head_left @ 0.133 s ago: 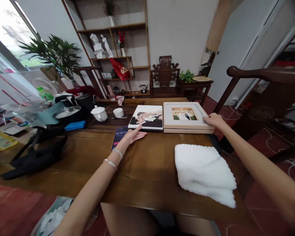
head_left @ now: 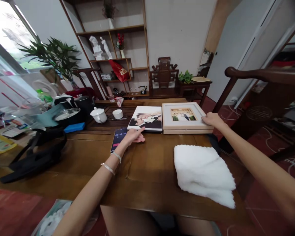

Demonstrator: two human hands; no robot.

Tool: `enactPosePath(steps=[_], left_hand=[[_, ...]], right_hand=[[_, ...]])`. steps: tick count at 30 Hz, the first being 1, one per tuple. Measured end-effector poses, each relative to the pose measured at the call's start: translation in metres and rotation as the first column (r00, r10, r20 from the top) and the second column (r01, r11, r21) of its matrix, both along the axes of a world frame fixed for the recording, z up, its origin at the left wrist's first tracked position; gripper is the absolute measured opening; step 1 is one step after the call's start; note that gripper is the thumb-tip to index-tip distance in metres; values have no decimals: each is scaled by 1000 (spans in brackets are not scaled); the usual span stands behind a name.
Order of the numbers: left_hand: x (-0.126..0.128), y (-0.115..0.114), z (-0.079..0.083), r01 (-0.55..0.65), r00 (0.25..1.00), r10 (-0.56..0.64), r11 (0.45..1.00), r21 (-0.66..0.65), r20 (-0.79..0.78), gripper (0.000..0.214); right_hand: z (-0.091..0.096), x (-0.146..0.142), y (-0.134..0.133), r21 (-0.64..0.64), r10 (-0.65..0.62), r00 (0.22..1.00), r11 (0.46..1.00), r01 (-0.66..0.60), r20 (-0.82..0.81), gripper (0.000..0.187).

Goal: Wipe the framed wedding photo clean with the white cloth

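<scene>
My left hand (head_left: 134, 135) is at the front edge of a photo panel (head_left: 149, 124) with a couple's picture on it. Its index finger stretches to that edge while the other fingers curl below, holding nothing. My right hand (head_left: 213, 120) grips the right side of a pale picture frame (head_left: 166, 113) with a wedding photo in its middle. That frame lies flat on a second light-wood piece, just right of the photo panel. Partly under my left hand lies a phone (head_left: 116, 139) showing a timer. A folded white fluffy cloth (head_left: 204, 173) rests nearer to me.
A white lidded cup (head_left: 98, 115) and a small white bowl (head_left: 118, 114) stand on the dark tea tray. To the left are a blue block (head_left: 74, 127), a black strap (head_left: 36, 157) and a pot (head_left: 67, 114). A wooden chair (head_left: 255, 77) stands close on the right.
My left hand's index finger now points out along the panel's edge, with the other fingers more curled. My right hand stays on the picture frame. The view has shifted slightly.
</scene>
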State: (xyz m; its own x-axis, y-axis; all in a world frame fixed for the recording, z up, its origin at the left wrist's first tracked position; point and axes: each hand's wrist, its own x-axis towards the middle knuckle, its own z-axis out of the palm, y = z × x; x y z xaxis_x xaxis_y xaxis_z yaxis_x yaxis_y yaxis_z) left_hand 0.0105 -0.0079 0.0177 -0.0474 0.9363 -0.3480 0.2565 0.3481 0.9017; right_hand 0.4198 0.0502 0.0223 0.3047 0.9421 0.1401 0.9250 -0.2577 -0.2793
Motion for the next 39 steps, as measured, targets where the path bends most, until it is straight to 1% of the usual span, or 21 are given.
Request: enactPosePath(steps=[2,4,7,10,12,15,17,20,24,25,26,28,29,30,31,32,33,34,36,37,39], left_hand=[[20,6,10,69,990,-58,994,90,-125,38],[47,20,19,130,966,-88,978,165,-242,41],[91,45,26,178,912,-72,957,230,-404,35],[120,65,26,209,853,-38,939,274,-520,21],[127,71,24,252,816,-43,924,287,-576,16],[128,71,25,328,757,-57,895,303,-651,15],[126,68,30,367,723,-51,873,321,-689,17],[123,58,45,403,696,-21,839,367,-718,20],[110,30,68,410,702,45,790,455,-710,33],[106,20,72,402,714,64,778,484,-697,35],[101,8,76,362,765,84,764,534,-638,35],[93,-18,81,206,899,106,753,625,-424,33],[89,-33,82,100,959,105,745,660,-264,35],[86,-49,83,3,993,77,720,694,-84,38],[82,-65,84,-64,997,22,701,711,68,38],[77,-82,84,-120,981,-22,710,694,192,38],[72,-98,84,-172,955,-40,735,656,295,40],[65,-115,83,-189,931,-57,769,610,360,42],[49,-146,80,-238,896,-32,807,541,442,43],[39,-160,78,-266,888,2,819,509,459,40],[20,-181,73,-345,871,106,828,443,479,35]], right_hand=[[3,-6,-2,-47,-38,999,998,39,27,42],[7,-13,-5,-87,-60,997,994,64,56,44],[11,-19,-10,-115,-59,994,991,70,92,44],[15,-21,-11,-117,-51,991,991,65,121,44],[16,-21,-12,-103,-42,990,993,56,131,44],[18,-20,-14,-71,-34,991,997,43,130,43],[22,-20,-19,-36,-37,992,998,41,125,41],[36,-18,-32,49,-56,990,998,50,126,42],[66,-17,-62,197,-85,987,979,56,140,43],[73,-19,-72,258,-85,987,965,47,136,42],[80,-21,-82,330,-79,989,944,33,127,41],[92,-30,-104,478,-44,995,879,-4,90,38],[97,-37,-116,538,-13,998,843,-24,65,36],[101,-44,-127,584,24,999,811,-42,38,35],[104,-51,-139,618,67,998,784,-60,12,34],[107,-59,-151,640,118,993,764,-82,-14,32],[110,-66,-164,651,184,982,750,-118,-33,31],[111,-72,-178,655,259,965,737,-168,-44,31],[110,-81,-210,667,404,914,692,-277,-39,31],[106,-84,-228,682,469,883,649,-335,-13,34],[89,-90,-263,741,526,847,540,-400,74,33]])
